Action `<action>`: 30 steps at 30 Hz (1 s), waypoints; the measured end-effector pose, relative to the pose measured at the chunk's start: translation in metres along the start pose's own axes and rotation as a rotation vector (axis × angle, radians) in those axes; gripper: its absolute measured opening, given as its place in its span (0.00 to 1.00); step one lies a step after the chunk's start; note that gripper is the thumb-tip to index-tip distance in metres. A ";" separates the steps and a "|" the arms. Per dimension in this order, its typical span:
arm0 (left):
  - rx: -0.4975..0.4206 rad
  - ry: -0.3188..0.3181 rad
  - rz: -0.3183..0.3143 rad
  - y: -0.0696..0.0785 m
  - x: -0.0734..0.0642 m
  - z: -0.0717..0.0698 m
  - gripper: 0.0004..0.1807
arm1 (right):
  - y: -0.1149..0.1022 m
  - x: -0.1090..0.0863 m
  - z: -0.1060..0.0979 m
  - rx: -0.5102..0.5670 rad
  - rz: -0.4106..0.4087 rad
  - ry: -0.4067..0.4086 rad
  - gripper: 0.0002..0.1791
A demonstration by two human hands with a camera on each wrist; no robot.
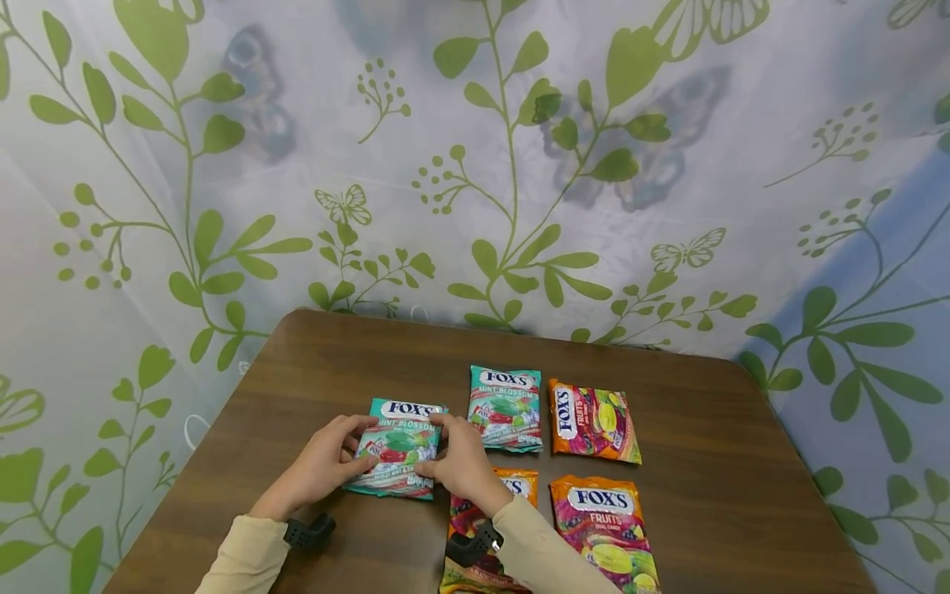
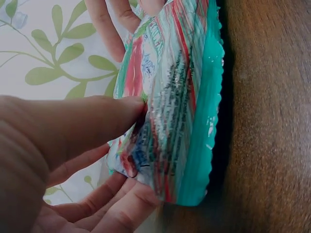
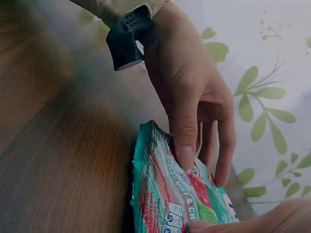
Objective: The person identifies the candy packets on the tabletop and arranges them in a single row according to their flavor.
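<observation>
1. Dark brown wood-grain desk [image 1: 705, 462], rounded far corners.
2. Glossy teal rectangular plastic FOX'S Mint Blossom bag [image 1: 396, 450]: crinkled, serrated end seal, red/white stripes. At desk's left part, left of similar teal plastic bag [image 1: 505, 410]; can't tell if fully touching down.
3. Left hand [image 1: 326, 462], right hand [image 1: 466, 462]: pinching opposite sides, thumbs on front face.

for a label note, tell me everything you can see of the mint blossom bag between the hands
The Mint Blossom bag is teal, glossy and plastic-looking, with dark FOX'S lettering on white, red and green candy pictures, and a wavy edge. It looks plump and creased; no tear shows. It faces the head camera, left of the other teal bag. The left hand and right hand grip its opposite sides. Whether it touches the table cannot be told.
</observation>
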State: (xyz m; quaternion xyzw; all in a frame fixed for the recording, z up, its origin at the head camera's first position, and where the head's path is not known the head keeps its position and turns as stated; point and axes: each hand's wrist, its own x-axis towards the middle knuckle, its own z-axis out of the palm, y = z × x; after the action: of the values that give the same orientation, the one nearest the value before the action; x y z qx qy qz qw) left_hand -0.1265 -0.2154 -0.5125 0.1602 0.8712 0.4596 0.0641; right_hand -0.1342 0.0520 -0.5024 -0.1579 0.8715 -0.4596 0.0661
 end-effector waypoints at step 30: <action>0.293 0.165 0.078 -0.012 0.027 -0.072 0.31 | -0.034 0.083 0.020 0.140 -0.021 -0.064 0.38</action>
State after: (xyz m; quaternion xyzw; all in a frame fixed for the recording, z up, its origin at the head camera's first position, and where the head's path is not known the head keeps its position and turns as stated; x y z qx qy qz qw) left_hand -0.1728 -0.2690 -0.4809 0.1633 0.9244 0.3412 -0.0495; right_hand -0.1993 -0.0096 -0.4836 -0.1767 0.8330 -0.5148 0.1000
